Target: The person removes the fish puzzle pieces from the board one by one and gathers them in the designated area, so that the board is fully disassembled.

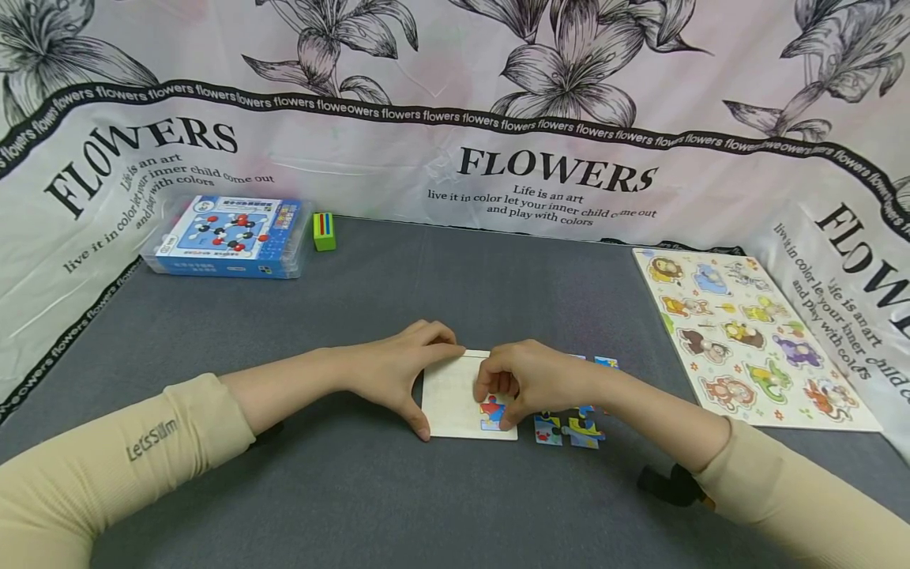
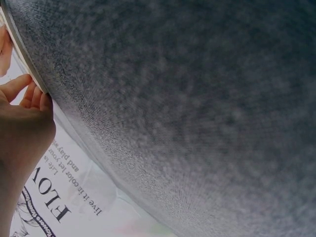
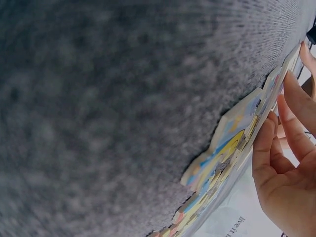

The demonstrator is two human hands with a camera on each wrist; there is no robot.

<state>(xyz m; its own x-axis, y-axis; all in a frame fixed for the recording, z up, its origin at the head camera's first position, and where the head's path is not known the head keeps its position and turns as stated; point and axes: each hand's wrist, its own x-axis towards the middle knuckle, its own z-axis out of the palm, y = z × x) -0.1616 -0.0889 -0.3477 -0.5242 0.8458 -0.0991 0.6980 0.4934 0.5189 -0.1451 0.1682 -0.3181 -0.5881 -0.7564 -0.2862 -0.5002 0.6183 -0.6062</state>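
Note:
A small pale wooden puzzle board (image 1: 448,403) lies flat on the dark cloth. My left hand (image 1: 398,371) holds its left side, thumb at the near corner and forefinger at the far edge. In the left wrist view, the left hand (image 2: 24,118) shows bent fingers at the board's edge. My right hand (image 1: 533,379) pinches a red and blue jigsaw piece (image 1: 490,411) at the board's near right corner, with curled fingers and thumb. Loose jigsaw pieces (image 1: 584,433) lie right of the board, partly hidden under the right forearm. The right wrist view shows these pieces (image 3: 232,133) beside the right hand (image 3: 291,182).
A blue boxed molecule set (image 1: 227,237) stands at the back left, beside a small green block (image 1: 324,231) with coloured stripes. At the right lies a large animal picture board (image 1: 753,340). A flower-printed sheet (image 1: 398,158) hangs behind the grey cloth (image 1: 320,490).

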